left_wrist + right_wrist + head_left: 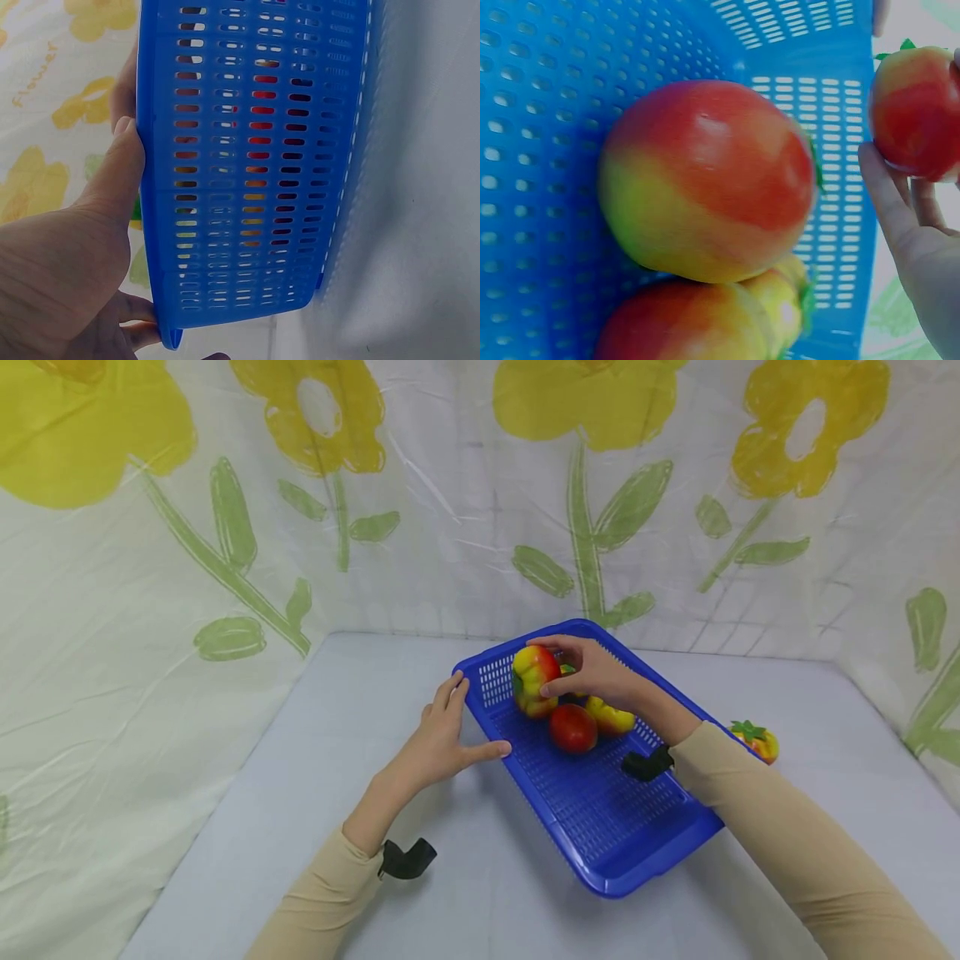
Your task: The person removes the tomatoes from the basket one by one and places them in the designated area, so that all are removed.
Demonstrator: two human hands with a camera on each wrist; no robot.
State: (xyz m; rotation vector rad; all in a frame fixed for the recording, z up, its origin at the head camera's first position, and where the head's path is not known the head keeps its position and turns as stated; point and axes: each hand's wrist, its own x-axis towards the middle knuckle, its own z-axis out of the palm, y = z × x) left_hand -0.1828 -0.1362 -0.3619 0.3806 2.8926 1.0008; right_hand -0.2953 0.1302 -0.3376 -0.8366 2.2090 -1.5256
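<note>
A blue perforated plastic basket (626,814) stands in the middle, several red and yellow fruits or vegetables in it. My left hand (442,735) holds its near-left corner, thumb on the long rim and fingers at the corner. In the left wrist view, that hand (67,255) grips the rim beside the slotted wall. My right hand (600,675) reaches inside and holds a lobed red and yellow bell pepper (534,681) near the far-left end. A red tomato (573,729) and a yellow piece (613,717) lie below that hand. Its palm hides part of another piece.
A yellow-red tomato with green leaves (761,743) lies outside the basket, beyond its right rim and partly hidden. The white table (300,810) carries everything. Behind it hangs a white curtain (442,552) with yellow flowers.
</note>
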